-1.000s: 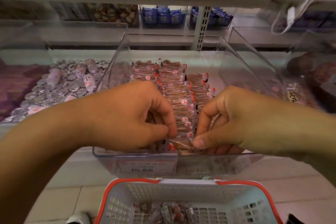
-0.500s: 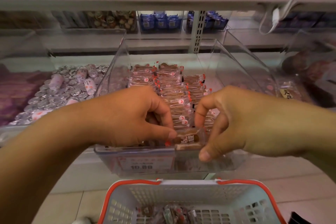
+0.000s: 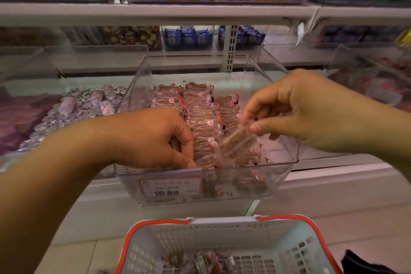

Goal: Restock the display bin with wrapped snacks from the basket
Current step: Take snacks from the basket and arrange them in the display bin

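Observation:
A clear plastic display bin (image 3: 282,169) on the shelf holds rows of brown wrapped snacks (image 3: 202,115) with red-white tags. My left hand (image 3: 153,138) reaches into the bin's front left, fingers curled down onto the wrapped snacks at the front; whether it grips them is hidden. My right hand (image 3: 295,109) is raised over the bin's right side and pinches a wrapped snack (image 3: 238,142) by its top edge, the snack hanging tilted. Below, the white basket (image 3: 224,229) with red rim holds several wrapped snacks (image 3: 206,260) at its bottom.
A price label (image 3: 170,189) reading 10.80 sits on the bin's front. A neighbouring bin of silver and pink sweets (image 3: 73,109) stands to the left. More clear bins (image 3: 367,82) are on the right. Upper shelves (image 3: 155,13) carry packaged goods.
My right hand has risen and moved right, lifting one wrapped snack out of the front pile. My left hand has stayed low at the bin's front left. The view has tilted upward.

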Demonstrator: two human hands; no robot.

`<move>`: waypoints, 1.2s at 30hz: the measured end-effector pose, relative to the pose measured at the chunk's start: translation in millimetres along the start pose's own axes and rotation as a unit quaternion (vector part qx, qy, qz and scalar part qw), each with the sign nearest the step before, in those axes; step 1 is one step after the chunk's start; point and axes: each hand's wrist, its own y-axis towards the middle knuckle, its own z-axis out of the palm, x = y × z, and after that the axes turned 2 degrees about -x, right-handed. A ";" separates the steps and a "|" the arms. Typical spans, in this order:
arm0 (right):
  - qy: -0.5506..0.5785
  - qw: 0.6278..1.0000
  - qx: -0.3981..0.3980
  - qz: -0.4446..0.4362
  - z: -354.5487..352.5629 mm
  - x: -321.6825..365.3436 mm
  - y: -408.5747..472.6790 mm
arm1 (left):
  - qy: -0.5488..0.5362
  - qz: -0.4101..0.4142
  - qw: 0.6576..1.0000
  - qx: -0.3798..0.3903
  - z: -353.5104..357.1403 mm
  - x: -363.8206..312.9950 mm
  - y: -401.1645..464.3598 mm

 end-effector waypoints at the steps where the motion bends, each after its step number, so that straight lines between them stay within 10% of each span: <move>1: -0.018 0.999 -0.027 -0.009 -1.7 -3.5 2.5 | 0.001 -0.007 1.000 0.004 -0.7 -0.8 0.1; 10: -0.228 0.964 -0.130 0.050 -13.6 -49.1 94.3 | 0.099 -0.008 0.985 -0.144 6.4 -5.3 6.9; 19: -0.430 0.901 0.007 0.052 13.2 -62.6 167.0 | 0.139 -0.088 0.983 0.078 5.1 -5.1 15.1; 36: -0.403 0.910 0.000 0.103 20.9 -64.8 188.5 | 0.130 -0.052 0.990 -0.029 15.9 -0.8 15.1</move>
